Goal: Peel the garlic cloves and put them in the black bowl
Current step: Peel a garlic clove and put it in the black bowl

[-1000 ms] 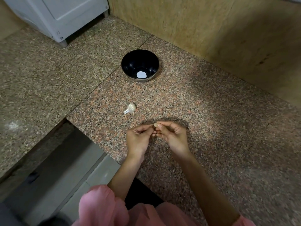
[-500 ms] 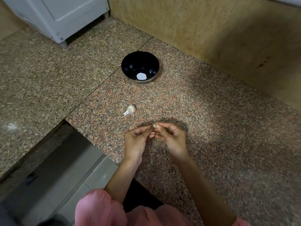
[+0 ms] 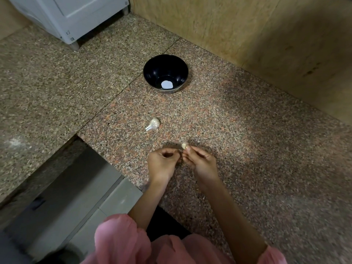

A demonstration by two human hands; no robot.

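Two hands are at work at six o'clock on the granite surface [image 3: 247, 130], and they have just come apart. A second ago both sets of fingertips were pressed together on one garlic clove [image 3: 184, 145]; now the right hand [image 3: 200, 161] alone pinches it between thumb and forefinger, pale and held up clear of the stone. The left hand [image 3: 162, 162] has drawn back toward nine o'clock, its fingers curled inward; whether a strip of skin is caught in them is too small to tell. That parting looks like a peel stroke just finished, so this clove seems close to bare, though its far side is hidden.

Up at twelve o'clock the black bowl [image 3: 150, 73] waits, well apart from the hands, with only a white round patch [image 3: 167, 84] on its bottom and no clove visible inside. Between bowl and hands, at about eleven o'clock, the garlic head [image 3: 154, 124] lies on the surface, untouched, its stem pointing down-left. Plenty left to peel, I reckon.
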